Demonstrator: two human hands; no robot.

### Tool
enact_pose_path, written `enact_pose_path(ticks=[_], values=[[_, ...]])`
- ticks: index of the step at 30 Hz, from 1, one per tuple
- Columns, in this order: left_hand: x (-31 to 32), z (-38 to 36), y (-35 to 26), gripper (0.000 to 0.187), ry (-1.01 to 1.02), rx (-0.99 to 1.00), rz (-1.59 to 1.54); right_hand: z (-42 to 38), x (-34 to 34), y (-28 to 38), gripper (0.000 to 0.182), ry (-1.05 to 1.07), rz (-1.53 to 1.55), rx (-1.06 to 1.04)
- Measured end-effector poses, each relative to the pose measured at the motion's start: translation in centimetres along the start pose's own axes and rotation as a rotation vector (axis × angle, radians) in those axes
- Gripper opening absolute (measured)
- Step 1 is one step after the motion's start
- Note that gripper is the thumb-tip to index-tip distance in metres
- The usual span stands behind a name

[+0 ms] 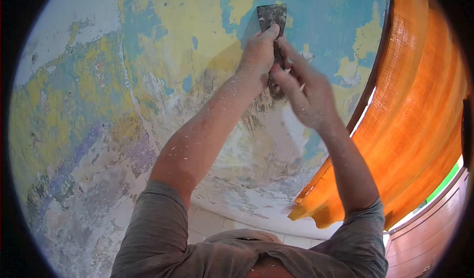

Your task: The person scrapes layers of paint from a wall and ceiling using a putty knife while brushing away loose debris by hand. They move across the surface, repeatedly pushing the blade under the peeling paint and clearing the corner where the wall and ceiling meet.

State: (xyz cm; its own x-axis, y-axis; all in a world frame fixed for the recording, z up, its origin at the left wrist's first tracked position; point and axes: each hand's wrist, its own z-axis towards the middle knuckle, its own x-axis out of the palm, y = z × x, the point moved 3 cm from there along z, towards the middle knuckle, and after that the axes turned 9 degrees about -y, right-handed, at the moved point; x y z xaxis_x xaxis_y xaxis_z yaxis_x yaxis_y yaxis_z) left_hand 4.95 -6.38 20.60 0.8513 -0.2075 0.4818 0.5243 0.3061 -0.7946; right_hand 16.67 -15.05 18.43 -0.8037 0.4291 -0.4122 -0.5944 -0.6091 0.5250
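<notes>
A putty knife (271, 14) with a wide, paint-specked blade points up in front of the wall, its dark handle running down between my hands. My left hand (257, 56) is closed on it, the thumb pressed along the base of the blade. From the right, my right hand (310, 93) closes on the handle with thumb and fingers, slightly blurred. The rounded handle end shows below the fingers. Pale flakes dot both forearms. Around the tool, the wall (192, 11) carries patchy yellow and blue paint, with white and grey worn areas lower down.
An orange curtain (419, 105) hangs along the right, beside the dark wall edge (375, 75). White floor tiles (207, 221) show below the wall. A reddish panelled surface (427, 243) stands at the lower right. A vertical crack or corner line (123, 65) runs down the left wall.
</notes>
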Motion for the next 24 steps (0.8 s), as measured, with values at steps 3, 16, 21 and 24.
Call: enact_pose_path(ticks=[3, 16, 21, 24], values=[[-1.0, 0.2, -0.5, 0.034, 0.103, 0.001, 0.047, 3.9, -4.8, 0.6, 0.054, -0.397, -0.707, -0.567], [-7.2, -1.8, 1.5, 0.041, 0.048, 0.021, 0.509, 10.4, -6.0, -2.5, 0.061, -0.250, -1.162, -1.182], [-6.2, 3.4, -6.1, 0.028, 0.213, 1.109, 1.384, 14.6, -13.0, -0.7, 0.059, -0.390, -1.237, -1.118], [-4.3, 6.6, -9.5, 0.039, 0.192, 1.494, 1.821, 14.4, -14.5, 1.1, 0.062, -0.537, -1.254, -0.942]])
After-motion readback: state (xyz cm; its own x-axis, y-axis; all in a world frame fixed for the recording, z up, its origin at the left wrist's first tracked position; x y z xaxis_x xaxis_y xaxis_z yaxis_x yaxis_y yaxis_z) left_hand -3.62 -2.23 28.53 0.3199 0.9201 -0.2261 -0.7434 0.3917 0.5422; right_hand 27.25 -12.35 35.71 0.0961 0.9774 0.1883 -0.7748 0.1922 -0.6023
